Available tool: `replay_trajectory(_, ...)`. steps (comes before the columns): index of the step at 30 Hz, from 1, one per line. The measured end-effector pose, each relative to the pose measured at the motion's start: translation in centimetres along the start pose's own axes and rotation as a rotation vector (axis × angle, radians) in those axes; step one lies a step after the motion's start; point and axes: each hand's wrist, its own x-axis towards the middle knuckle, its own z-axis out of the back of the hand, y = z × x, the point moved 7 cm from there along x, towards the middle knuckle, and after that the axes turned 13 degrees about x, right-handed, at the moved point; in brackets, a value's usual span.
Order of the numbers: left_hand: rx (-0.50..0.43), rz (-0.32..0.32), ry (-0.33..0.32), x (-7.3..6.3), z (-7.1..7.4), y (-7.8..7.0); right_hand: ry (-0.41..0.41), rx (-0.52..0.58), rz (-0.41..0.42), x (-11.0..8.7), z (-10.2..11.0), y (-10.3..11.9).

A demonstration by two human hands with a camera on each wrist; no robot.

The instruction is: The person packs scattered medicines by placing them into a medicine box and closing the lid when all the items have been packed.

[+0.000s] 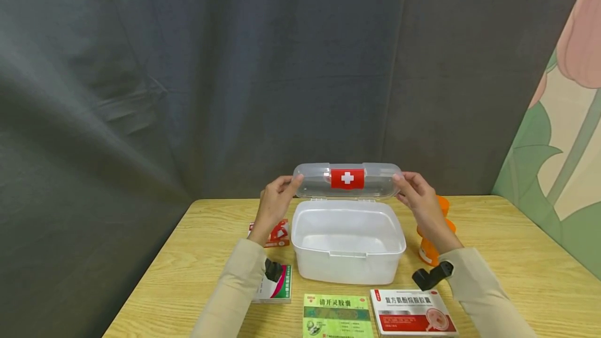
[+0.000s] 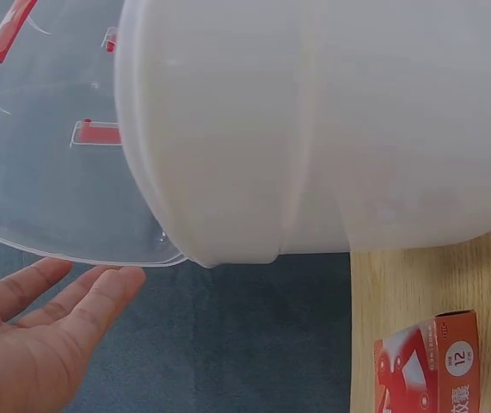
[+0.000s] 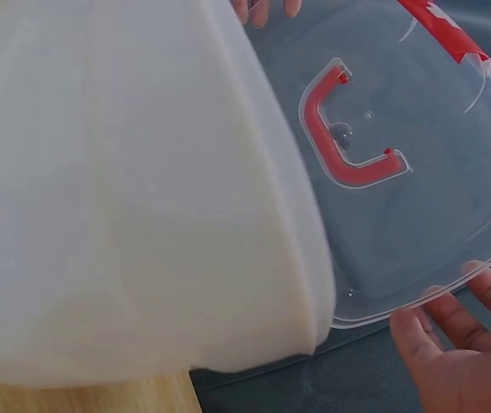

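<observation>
The left hand (image 1: 274, 200) and right hand (image 1: 420, 198) pinch opposite ends of the clear plastic lid (image 1: 312, 185), raised behind the open translucent-white plastic box (image 1: 347, 269) on the pale wooden table (image 1: 512, 254). A flat yellow-green carton (image 1: 337, 318) and red-and-white carton (image 1: 413, 312) lie before it. The left arm partly hides a small red carton (image 1: 280, 232); the right, orange containers (image 1: 428, 252), probably bottles.
</observation>
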Motion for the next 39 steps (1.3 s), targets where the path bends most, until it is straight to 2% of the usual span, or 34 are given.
replay_trajectory(15,0.003,0.0,0.048,0.6,0.1,-0.3,0.026,-0.042,-0.042,0.2,0.2,0.3)
replay_trajectory(26,0.033,0.027,0.062,1.0,0.0,-0.5,0.0,-0.061,-0.073,0.5,0.6,0.1)
replay_trajectory(39,0.0,0.029,0.081,1.3,0.0,-0.7,-0.027,-0.041,-0.075,0.8,0.8,0.6)
